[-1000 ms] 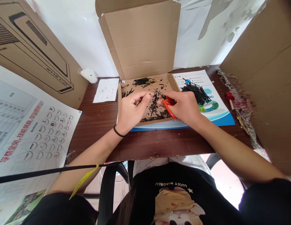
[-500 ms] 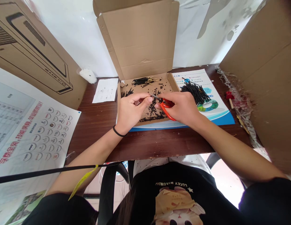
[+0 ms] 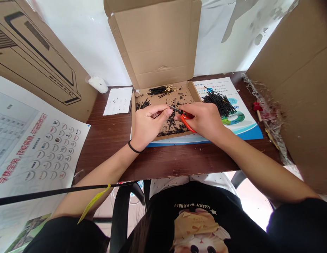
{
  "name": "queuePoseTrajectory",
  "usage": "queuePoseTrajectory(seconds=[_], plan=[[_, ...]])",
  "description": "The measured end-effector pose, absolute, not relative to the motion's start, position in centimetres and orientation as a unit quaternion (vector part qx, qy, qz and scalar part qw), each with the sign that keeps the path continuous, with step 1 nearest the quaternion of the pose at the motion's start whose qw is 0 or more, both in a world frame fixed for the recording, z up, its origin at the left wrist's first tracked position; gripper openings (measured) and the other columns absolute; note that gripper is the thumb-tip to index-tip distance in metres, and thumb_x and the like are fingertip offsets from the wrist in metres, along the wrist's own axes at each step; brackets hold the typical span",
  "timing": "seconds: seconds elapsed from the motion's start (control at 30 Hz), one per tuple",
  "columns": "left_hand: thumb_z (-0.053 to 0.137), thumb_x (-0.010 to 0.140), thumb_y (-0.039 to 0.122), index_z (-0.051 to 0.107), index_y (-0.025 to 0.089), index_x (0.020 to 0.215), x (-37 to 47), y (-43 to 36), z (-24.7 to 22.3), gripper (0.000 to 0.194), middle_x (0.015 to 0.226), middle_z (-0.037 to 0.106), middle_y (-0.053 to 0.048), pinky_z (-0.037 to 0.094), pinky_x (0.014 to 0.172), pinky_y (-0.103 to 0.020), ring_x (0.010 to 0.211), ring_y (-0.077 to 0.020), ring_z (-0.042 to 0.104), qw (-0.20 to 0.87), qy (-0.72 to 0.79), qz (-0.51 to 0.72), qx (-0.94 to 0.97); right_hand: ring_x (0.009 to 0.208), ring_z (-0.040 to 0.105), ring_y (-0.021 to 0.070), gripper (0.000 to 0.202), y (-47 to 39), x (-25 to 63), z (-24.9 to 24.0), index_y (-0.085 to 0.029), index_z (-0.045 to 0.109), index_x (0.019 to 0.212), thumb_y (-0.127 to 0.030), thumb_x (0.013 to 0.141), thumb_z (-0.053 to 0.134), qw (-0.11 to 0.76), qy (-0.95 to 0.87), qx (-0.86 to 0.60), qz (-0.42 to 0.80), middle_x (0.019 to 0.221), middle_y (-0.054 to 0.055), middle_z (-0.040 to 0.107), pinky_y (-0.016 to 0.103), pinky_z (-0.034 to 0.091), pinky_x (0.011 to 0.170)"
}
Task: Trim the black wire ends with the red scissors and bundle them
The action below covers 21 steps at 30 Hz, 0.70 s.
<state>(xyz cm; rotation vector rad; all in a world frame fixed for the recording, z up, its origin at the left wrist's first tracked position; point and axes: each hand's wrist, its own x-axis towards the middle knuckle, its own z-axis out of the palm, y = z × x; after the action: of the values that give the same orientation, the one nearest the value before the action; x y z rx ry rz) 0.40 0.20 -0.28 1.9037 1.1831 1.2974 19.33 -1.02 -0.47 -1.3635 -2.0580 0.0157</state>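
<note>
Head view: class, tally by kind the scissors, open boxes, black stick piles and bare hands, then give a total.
Scissors: 1
Open box: 1
Black stick piles: 3 (two inside the box, one beside it)
Hands: 2
Total: 7

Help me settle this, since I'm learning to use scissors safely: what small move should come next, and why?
Perhaps ease the left hand back slightly before squeezing the scissors: the right hand has the blade tips at the left's pinched fingertips. Touching or just apart, I can't tell, so a little clearance seems safer.
</note>
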Motion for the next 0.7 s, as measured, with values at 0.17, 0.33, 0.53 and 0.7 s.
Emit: queuePoseTrajectory(seconds=[0.17,0.33,0.53,0.7], plan=[[0.072,0.079,0.050,0.078,0.021,0.085,0.67,0.36,-0.31,0.031,0.083,0.078,-0.006,0.054,0.061,-0.029,0.069,-0.0160,0.067,0.304,0.439,0.499,0.682,0.054,0.042,0.0128,0.047,-1.12,19.21,0.05,-0.019,0.070,0.070,-0.057,0.089,0.052,0.343,-0.768,-0.538,0.054,0.055,0.001,0.054,0.027,0.026,0.055],[0.073,0.079,0.049,0.079,0.022,0.086,0.47,0.64,-0.51,0.028,0.083,0.077,-0.006,0.056,0.064,-0.030,0.073,-0.0174,0.070,0.314,0.436,0.501,0.679,0.057,0.043,0.0125,0.045,-1.26,19.25,0.33,-0.018,0.075,0.084,-0.058,0.086,0.056,0.361,-0.770,-0.518,0.091,0.060,0.001,0.059,0.026,0.029,0.057],[0.075,0.077,0.050,0.079,0.023,0.088,0.35,0.76,-0.81,0.029,0.082,0.077,-0.005,0.057,0.063,-0.030,0.072,-0.0179,0.070,0.314,0.438,0.505,0.674,0.058,0.047,0.0138,0.047,-1.10,19.27,-0.36,-0.020,0.078,0.092,-0.060,0.086,0.054,0.357,-0.777,-0.516,0.052,0.063,0.002,0.062,0.027,0.031,0.059],[0.076,0.076,0.049,0.080,0.023,0.085,0.50,0.61,-0.63,0.028,0.081,0.077,-0.005,0.057,0.063,-0.030,0.070,-0.0175,0.069,0.316,0.441,0.504,0.673,0.059,0.048,0.0146,0.048,-0.99,19.34,-0.49,-0.020,0.077,0.090,-0.060,0.088,0.051,0.349,-0.783,-0.515,0.026,0.064,0.003,0.062,0.027,0.032,0.060]])
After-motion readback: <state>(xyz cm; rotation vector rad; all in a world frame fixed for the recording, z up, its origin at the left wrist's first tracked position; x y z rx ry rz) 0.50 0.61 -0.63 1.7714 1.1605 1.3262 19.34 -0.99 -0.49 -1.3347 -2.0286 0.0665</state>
